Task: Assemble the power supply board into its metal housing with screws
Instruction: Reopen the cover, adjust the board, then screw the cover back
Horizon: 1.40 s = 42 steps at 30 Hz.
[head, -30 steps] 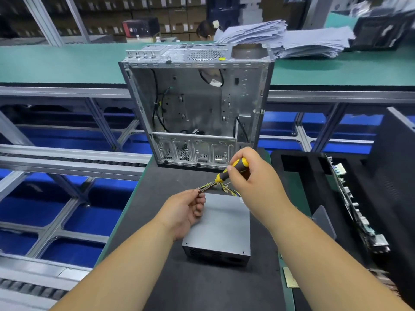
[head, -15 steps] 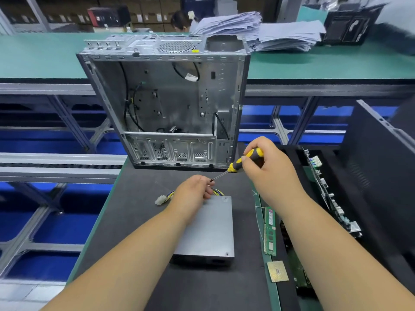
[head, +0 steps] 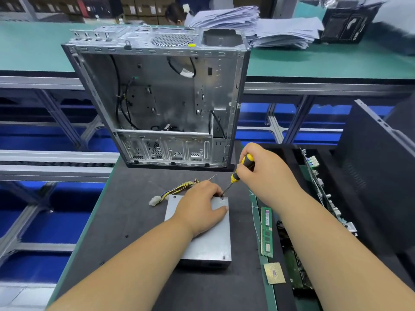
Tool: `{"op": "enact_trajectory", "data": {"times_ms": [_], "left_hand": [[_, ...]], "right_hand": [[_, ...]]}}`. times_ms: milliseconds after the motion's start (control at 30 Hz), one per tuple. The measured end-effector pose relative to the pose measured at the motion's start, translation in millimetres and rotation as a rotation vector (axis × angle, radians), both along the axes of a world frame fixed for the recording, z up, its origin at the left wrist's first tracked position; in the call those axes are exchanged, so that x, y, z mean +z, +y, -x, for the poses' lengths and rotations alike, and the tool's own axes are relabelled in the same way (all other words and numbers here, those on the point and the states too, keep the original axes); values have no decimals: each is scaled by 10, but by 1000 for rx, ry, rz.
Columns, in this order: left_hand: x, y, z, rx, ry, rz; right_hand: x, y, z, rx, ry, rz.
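Observation:
A grey metal power supply box lies flat on the black mat, with yellow and black wires and a white plug at its far left corner. My left hand rests on the box's far end, its fingertips at the screwdriver tip. My right hand grips a yellow and black screwdriver, tilted, with its tip on a screw at the box's far right corner. The screw itself is too small to make out.
An open silver computer case stands upright at the mat's far edge. To the right lie a green memory stick, a processor chip and a black foam tray holding circuit boards. Stacked papers sit on the far green bench.
My left hand moved from the wires onto the box's top. The screwdriver tip came down to the box's far right corner. The wires now lie loose to the left.

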<state>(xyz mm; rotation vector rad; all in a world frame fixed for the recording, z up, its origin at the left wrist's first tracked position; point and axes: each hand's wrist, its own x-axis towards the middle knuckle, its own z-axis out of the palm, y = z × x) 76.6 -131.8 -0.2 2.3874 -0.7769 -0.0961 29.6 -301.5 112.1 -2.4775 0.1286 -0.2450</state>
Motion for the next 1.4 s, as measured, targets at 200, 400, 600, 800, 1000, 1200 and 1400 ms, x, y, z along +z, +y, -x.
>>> {"op": "enact_trajectory", "data": {"times_ms": [200, 400, 600, 800, 1000, 1200, 1400], "left_hand": [[-18, 7, -9, 40, 19, 49], [-28, 18, -12, 32, 42, 73], [-31, 16, -20, 35, 54, 102], [-51, -5, -34, 80, 80, 146], [-44, -13, -40, 81, 82, 142], [-50, -9, -29, 82, 45, 106], [-37, -8, -35, 69, 66, 129]], "right_hand": [[54, 9, -33, 30, 23, 95], [42, 35, -60, 55, 38, 145], [86, 55, -100, 141, 47, 194], [137, 104, -135, 233, 32, 239], [118, 100, -126, 202, 13, 243], [106, 87, -116, 177, 8, 218], [139, 110, -105, 187, 38, 199]]}}
